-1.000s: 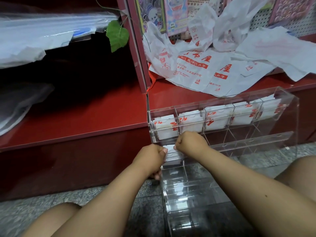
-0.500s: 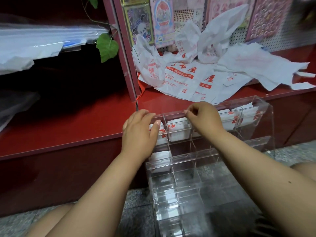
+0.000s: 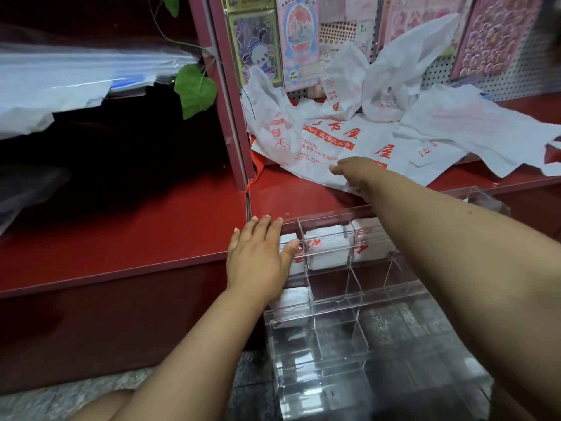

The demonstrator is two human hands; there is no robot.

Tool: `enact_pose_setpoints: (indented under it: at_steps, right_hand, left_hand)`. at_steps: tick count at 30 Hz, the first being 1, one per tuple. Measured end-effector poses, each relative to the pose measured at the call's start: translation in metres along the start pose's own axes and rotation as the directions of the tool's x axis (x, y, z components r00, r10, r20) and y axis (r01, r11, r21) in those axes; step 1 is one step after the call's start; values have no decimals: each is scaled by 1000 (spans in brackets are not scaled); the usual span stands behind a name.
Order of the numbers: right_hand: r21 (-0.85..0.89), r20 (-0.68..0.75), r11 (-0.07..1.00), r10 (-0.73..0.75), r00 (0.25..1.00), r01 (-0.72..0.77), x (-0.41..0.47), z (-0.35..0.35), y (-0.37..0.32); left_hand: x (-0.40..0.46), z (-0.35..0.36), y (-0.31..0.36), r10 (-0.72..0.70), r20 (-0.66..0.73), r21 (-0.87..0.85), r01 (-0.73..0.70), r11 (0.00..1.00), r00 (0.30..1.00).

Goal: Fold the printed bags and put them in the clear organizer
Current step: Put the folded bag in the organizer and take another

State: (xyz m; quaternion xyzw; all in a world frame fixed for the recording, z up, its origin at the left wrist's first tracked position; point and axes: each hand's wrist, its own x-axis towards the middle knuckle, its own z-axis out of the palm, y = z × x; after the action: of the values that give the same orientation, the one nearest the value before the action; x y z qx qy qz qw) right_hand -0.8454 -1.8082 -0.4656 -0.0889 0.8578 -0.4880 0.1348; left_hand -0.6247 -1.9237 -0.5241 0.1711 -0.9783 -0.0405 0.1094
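Left hand [image 3: 258, 253]: flat, fingers straight and together, pressed against the upper left corner of the organizer [image 3: 334, 302], thumb laid on its front face; nothing gripped. Right hand [image 3: 356, 174]: reached over the organizer's top edge onto the shelf [image 3: 121, 232], resting on the near edge of the top bag [image 3: 337, 144]; fingers mostly hidden behind the hand, so cannot tell whether pinching the bag or merely touching it.

Organizer: clear, gridded, standing against the shelf's front edge, just right of the red divider [image 3: 230, 117]. Top row: folded bags [image 3: 326, 250] in the compartments visible, white with red print; further compartments to the right hidden by the right forearm. Second row: one folded bag [image 3: 291, 300] in the leftmost compartment, other visible compartments bare. Lower rows: blurred, contents not readable.

Unfolded bags [image 3: 440, 129]: loose, crumpled heap, white with red characters, spread along the shelf's right part up to the pegboard [image 3: 440, 65]. Sticker packs [image 3: 299, 38] hung on the pegboard behind the heap.

Left bay of the shelf: plastic sheets [image 3: 60, 83] stacked at the back left; green leaf [image 3: 194, 89] hanging near the divider.

Grey stone floor [image 3: 45, 402] below the shelf front.
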Motion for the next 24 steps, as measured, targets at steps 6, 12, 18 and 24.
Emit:
enact_pose_setpoints:
  at_steps: [6,12,18,24]
  right_hand:
    - [432,-112,901,14,994,36,-10,-4,-14]
    - [382,-122,906,-145,982,181,-81,-6,-7]
    - [576,87,817,-92,992,25,-160,13,22]
    - [574,452,808,-174,875,-135,-240,21,20]
  left_hand:
    - [0,1,-2,24,-16,-11,-24,1000,1000]
    - [-3,-6,-1,14,-96,-209,-34,977,995]
    - [-8,-39,17,-372,-11,-895,157,417,928]
    - [-23,-54,6,-400,271,-962,264,-74,876]
